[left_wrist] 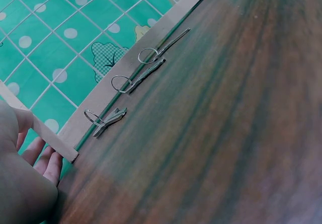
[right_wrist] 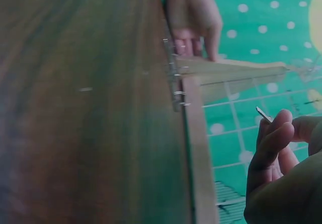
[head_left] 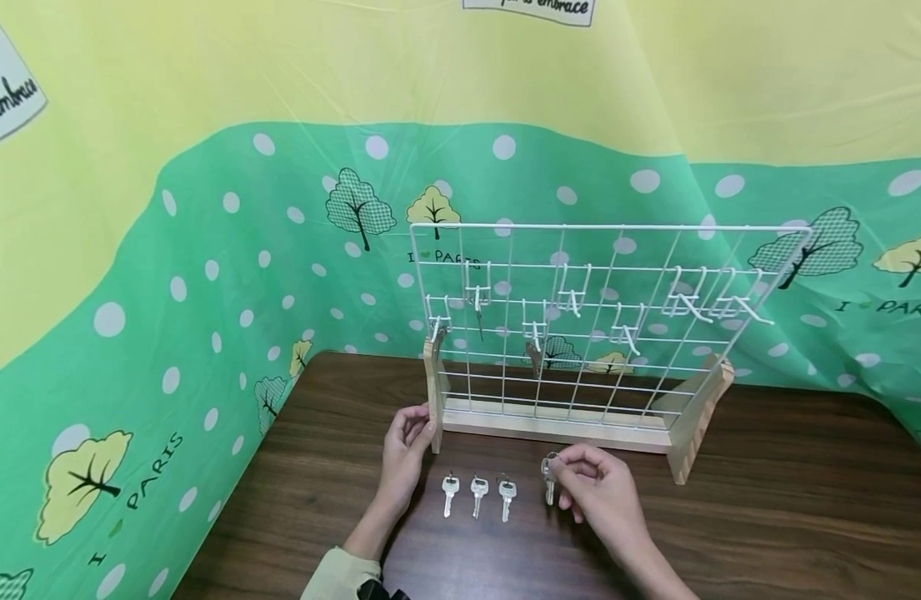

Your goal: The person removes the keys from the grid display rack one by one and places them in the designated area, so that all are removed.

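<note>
The held key (head_left: 548, 483) is at the fingertips of the right hand (head_left: 598, 496), pinched up near its ring with the blade pointing down. Keeping that pinch high and light should suit handling by the ring; a small turn of the wrist would likely bring the ring's loop out past the fingertips, as the thumb and finger partly cover it now.

To the right hand's left, three loose keys lie in a row on the bench (head_left: 790, 483): the near key (head_left: 508, 500), the middle key (head_left: 478, 497) and the far key (head_left: 449, 495). A low sweep leftward could knock them, so rising first seems safer.

Just beyond the right hand is the wooden base (head_left: 550, 427), its front edge easy to catch with knuckles. Above it stands the wire grid (head_left: 610, 226), whose bare hook (head_left: 629, 337) juts towards the person, above and beyond the hand. A hung key (head_left: 533, 358) dangles further left.

The left hand (head_left: 406, 437) grips the left wooden leg (head_left: 434, 392), which should help steady the rack. To the right hand's right, past the right wooden leg (head_left: 688, 442), the bench offers more room for the elbow.
</note>
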`<action>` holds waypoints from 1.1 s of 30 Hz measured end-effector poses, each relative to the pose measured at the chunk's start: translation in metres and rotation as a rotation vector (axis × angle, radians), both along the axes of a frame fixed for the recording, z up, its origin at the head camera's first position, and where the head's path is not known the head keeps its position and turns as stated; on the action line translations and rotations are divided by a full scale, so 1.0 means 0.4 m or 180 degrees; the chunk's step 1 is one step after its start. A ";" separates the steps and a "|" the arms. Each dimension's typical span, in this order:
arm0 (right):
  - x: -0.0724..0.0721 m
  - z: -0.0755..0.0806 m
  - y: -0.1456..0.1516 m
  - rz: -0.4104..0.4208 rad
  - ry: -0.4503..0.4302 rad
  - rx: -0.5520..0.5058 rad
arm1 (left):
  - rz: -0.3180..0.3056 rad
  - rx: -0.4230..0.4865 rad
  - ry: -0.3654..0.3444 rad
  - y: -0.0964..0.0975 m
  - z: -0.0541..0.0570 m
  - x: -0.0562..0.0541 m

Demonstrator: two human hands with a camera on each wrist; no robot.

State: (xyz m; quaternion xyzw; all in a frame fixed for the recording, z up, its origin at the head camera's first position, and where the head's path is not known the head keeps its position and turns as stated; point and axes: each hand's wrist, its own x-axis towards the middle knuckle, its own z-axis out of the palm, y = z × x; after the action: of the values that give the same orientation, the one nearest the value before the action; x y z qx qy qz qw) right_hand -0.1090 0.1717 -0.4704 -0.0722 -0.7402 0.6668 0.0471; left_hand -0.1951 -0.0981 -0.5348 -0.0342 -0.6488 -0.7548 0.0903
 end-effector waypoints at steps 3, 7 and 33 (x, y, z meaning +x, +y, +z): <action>-0.004 -0.020 -0.003 0.0024 -0.0102 -0.0002 | -0.0003 0.0017 -0.0007 0.000 -0.001 0.000; -0.010 -0.042 -0.001 0.0026 -0.0201 0.0033 | 0.0001 0.0003 0.0003 0.000 -0.003 -0.001; -0.018 -0.134 0.000 0.0046 0.0451 0.1430 | -0.0021 -0.0030 0.0053 -0.001 -0.009 -0.005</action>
State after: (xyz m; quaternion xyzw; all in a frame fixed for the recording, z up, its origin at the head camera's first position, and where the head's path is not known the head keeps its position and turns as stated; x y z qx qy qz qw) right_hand -0.1163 0.1719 -0.5239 -0.0076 -0.8654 0.4891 0.1091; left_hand -0.1973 -0.0984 -0.5386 -0.0430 -0.6514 -0.7518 0.0931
